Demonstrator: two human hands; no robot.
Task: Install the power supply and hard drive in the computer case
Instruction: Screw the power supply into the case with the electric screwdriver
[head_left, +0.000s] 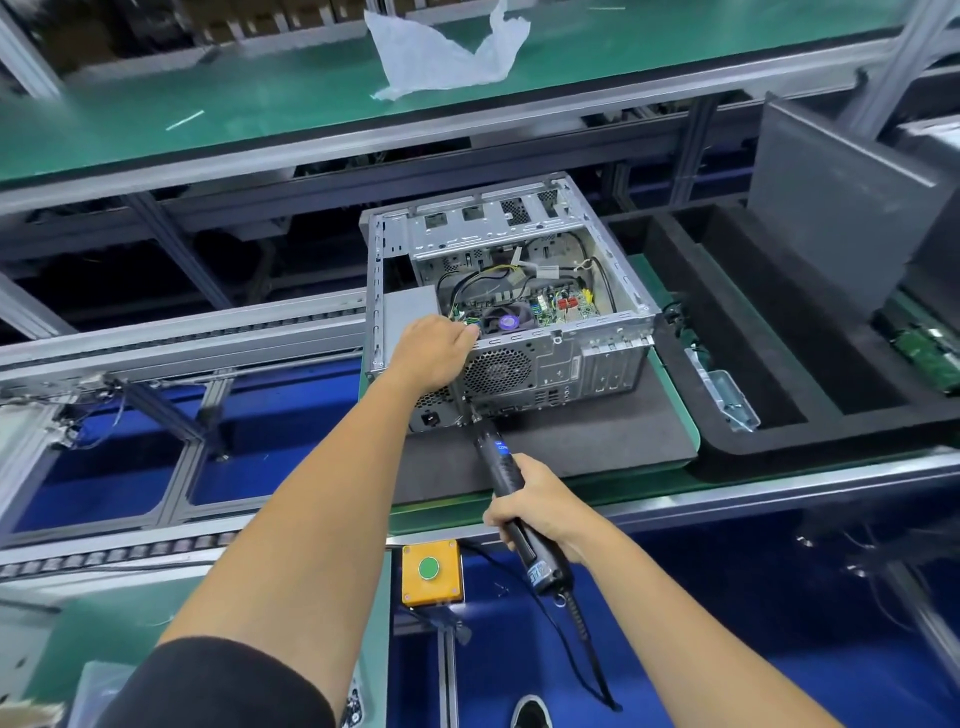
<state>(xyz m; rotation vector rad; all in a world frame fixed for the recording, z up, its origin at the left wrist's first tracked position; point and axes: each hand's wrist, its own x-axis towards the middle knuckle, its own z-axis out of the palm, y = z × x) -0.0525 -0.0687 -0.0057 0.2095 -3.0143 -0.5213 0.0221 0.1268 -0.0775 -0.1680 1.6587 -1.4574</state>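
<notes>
While the computer case (514, 291) is steadied by the left hand (434, 351), the seated power supply (434, 410) is being screwed with a driver (511, 493) gripped by the right hand (535, 501); no hard drive is seen.

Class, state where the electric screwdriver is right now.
Head view, lower centre: the right hand grips the electric screwdriver, its tip at the computer case rear, beside the power supply.

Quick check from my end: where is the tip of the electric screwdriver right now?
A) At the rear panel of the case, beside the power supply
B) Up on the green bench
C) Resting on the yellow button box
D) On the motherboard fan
A: the right hand holds the electric screwdriver, its tip at the rear panel of the computer case beside the power supply.
</notes>
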